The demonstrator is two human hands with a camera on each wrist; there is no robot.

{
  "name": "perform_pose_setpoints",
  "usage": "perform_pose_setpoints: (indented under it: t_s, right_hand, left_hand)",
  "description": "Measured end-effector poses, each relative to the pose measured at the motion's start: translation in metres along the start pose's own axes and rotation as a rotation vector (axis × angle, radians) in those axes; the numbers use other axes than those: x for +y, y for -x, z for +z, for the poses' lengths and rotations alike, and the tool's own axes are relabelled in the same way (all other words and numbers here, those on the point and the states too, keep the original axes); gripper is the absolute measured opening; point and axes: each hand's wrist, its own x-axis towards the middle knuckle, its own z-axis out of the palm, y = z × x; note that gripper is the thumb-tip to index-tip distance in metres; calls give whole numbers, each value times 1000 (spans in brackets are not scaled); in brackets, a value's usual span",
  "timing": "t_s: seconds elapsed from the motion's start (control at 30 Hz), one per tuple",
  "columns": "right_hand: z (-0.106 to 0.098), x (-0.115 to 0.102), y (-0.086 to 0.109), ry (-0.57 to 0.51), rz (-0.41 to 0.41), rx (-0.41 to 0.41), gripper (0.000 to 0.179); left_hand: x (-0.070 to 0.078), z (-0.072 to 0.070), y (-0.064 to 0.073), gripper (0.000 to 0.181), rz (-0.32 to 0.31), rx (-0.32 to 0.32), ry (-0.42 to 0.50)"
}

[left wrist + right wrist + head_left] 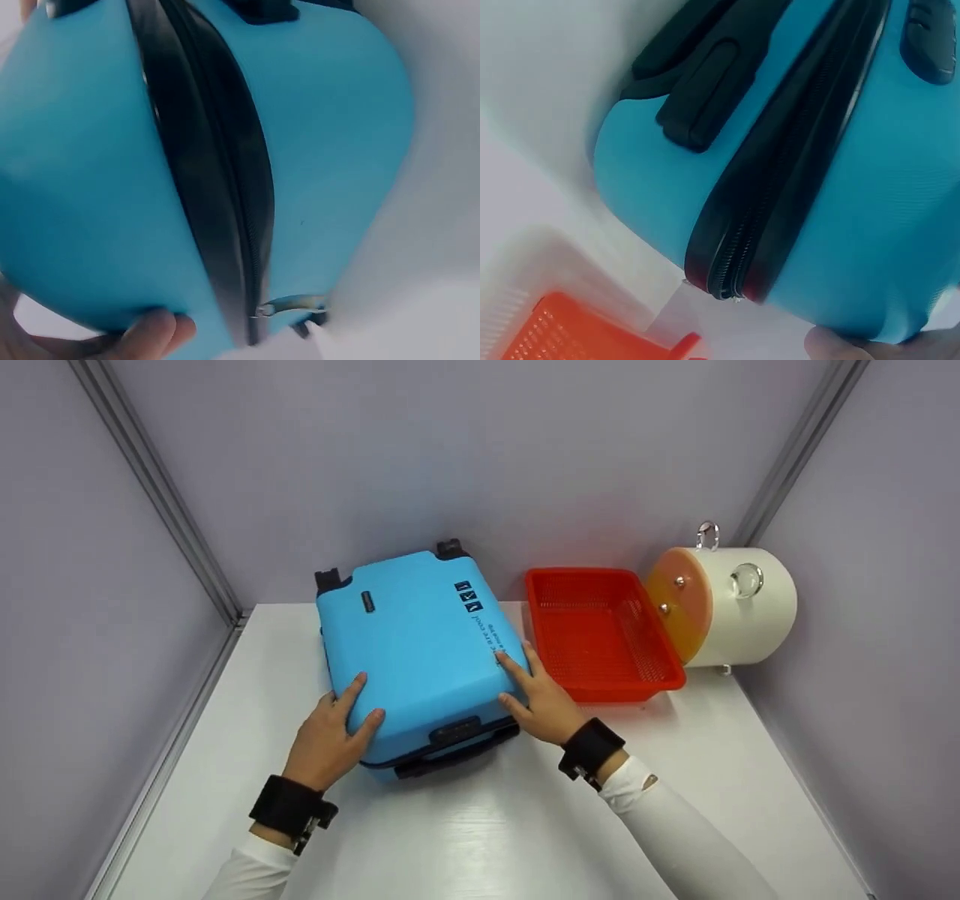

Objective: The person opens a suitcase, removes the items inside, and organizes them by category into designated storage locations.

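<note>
A light blue hard-shell suitcase (420, 637) lies flat on the white table, its black wheels at the back and its black handle towards me. My left hand (326, 739) rests on its front left corner, thumb and index finger spread over the top, other fingers partly hidden at the side. On the front right corner lies my right hand (546, 706), fingers extended across the shell. The left wrist view shows the dark zipper band (214, 165) with a metal zipper pull (296, 304). In the right wrist view, the black carry handle (712, 86) is beside the zipper.
Right of the suitcase stands a red plastic basket (600, 690) with perforated sides. A white cylinder (757, 622) with an orange and yellow end face and clear rings lies beside it at the back right. Grey panels (480, 457) enclose the white table (465, 840).
</note>
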Motion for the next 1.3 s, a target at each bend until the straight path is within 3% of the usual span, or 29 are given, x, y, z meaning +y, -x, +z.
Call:
perform_pose_setpoints:
  t_s: [0.17, 0.3, 0.53, 0.7, 0.87, 1.0, 1.17, 1.3]
  right_hand:
    - [-6, 8, -6, 13, -8, -51, 69]
    - [-12, 14, -12, -4, -18, -66, 66]
    - [-18, 21, -25, -52, -8, -106, 63]
    - [-15, 12, -27, -35, -4, -51, 55]
    - [-5, -13, -16, 55, -74, 46, 50]
    - [6, -43, -3, 137, -189, 72, 55]
    - [22, -80, 18, 227, -343, 61, 61]
    - [37, -99, 33, 318, -418, 62, 65]
  left_hand:
    - [25, 15, 24, 78, 61, 132, -144]
    - [48, 28, 42, 84, 49, 203, -235]
    - [76, 47, 68, 87, 66, 280, -345]
    - [75, 36, 69, 77, 67, 258, -380]
    - [53, 7, 51, 71, 45, 245, -350]
    - [26, -23, 19, 68, 29, 233, -292]
    - [-5, -58, -29, 68, -26, 122, -192]
    - [-23, -71, -54, 70, -52, 24, -139]
